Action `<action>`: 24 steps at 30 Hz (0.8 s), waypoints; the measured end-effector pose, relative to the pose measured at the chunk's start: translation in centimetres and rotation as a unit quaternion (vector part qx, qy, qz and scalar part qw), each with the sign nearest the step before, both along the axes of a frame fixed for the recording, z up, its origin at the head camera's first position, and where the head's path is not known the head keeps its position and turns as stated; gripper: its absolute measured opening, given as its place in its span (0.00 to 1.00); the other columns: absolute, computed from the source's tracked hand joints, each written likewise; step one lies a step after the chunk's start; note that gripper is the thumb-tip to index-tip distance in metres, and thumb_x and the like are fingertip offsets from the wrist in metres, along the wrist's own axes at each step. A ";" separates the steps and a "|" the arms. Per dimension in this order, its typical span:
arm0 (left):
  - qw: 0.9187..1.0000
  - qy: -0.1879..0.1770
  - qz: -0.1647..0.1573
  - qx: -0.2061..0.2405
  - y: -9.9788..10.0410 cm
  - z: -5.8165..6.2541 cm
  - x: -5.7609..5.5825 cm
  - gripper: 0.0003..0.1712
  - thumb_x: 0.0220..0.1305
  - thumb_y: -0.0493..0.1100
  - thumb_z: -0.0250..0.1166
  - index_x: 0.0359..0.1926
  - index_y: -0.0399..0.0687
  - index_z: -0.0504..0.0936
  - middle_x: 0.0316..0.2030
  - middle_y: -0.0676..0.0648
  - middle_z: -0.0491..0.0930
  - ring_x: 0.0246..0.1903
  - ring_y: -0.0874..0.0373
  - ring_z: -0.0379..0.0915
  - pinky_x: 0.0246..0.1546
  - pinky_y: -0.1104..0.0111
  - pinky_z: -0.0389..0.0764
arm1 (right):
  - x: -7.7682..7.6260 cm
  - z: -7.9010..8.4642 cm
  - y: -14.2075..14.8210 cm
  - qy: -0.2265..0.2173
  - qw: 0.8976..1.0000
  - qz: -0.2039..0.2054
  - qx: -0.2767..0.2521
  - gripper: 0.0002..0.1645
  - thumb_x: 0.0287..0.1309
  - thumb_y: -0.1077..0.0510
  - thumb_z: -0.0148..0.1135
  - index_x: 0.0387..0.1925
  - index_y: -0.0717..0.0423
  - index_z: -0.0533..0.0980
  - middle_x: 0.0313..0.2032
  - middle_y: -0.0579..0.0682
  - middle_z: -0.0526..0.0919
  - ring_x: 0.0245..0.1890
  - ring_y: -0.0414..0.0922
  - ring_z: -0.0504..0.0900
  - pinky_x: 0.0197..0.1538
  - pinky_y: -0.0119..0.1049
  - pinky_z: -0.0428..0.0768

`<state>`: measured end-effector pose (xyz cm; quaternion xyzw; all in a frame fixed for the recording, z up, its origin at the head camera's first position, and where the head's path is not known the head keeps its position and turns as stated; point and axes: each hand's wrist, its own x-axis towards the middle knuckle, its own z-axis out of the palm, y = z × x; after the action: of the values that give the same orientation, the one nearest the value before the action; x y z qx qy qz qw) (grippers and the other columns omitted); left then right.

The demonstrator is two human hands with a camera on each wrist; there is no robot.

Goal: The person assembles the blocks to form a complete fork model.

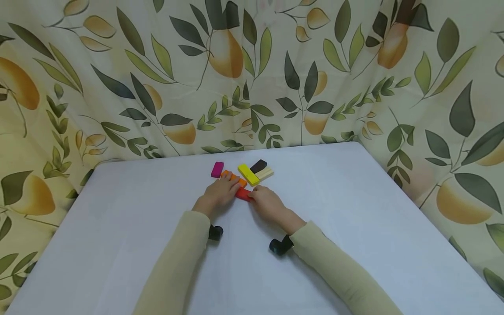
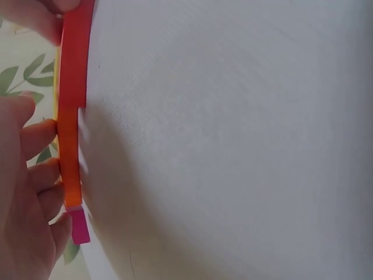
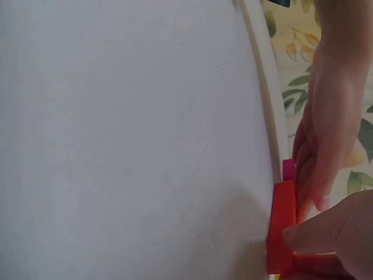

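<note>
A red block point(image 1: 243, 194) lies at the near end of the group, and my right hand point(image 1: 271, 204) pinches its right end; the right wrist view shows the thumb point(image 3: 312, 233) on the block's near face. My left hand point(image 1: 218, 195) rests its fingertips on an orange block point(image 2: 69, 157), which meets the red block end to side. Past the orange block's far end stands a magenta block point(image 1: 217, 169). Just right of the orange one, a yellow block point(image 1: 248, 174) touches a cream block point(image 1: 265, 173) and a black block point(image 1: 258, 166).
White cloth covers the table point(image 1: 130, 245), whose far edge runs a little behind the blocks. A curtain point(image 1: 271, 109) printed with leaves and fruit hangs around the back and sides. Each wrist wears a small black camera point(image 1: 281, 246).
</note>
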<state>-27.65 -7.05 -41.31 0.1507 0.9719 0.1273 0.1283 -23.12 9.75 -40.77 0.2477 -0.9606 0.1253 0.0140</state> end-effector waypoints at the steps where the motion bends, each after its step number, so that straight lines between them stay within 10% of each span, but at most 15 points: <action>1: 1.000 0.001 0.000 0.003 0.0 -0.1 0.1 0.30 0.70 0.59 0.38 0.69 0.55 0.56 0.69 0.44 0.49 0.68 0.51 0.39 0.64 0.54 0.48 | 0.1 0.1 0.0 -0.006 1.000 -0.003 0.001 0.12 0.55 0.62 0.63 0.43 0.59 0.81 0.34 0.53 0.80 0.31 0.45 0.75 0.41 0.34 0.78; 18: 1.000 0.011 -0.004 0.000 -0.1 0.0 0.5 0.29 0.70 0.56 0.42 0.68 0.52 0.60 0.68 0.42 0.53 0.67 0.49 0.44 0.65 0.56 0.49 | 2.0 0.8 0.4 -0.032 0.999 -0.010 -0.005 0.10 0.55 0.65 0.61 0.40 0.62 0.81 0.33 0.55 0.79 0.29 0.45 0.73 0.41 0.35 0.78; 24: 0.999 0.013 0.018 0.043 -0.2 0.4 0.5 0.23 0.69 0.53 0.49 0.58 0.48 0.75 0.64 0.44 0.63 0.64 0.49 0.55 0.61 0.55 0.59 | 2.4 1.0 0.4 -0.041 0.999 -0.004 -0.018 0.09 0.54 0.66 0.62 0.38 0.61 0.82 0.30 0.54 0.79 0.28 0.44 0.73 0.38 0.35 0.77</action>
<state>-27.13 -7.24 -40.89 0.1402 0.9696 0.1696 0.1066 -20.69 10.14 -39.79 0.2385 -0.9589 0.1521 -0.0206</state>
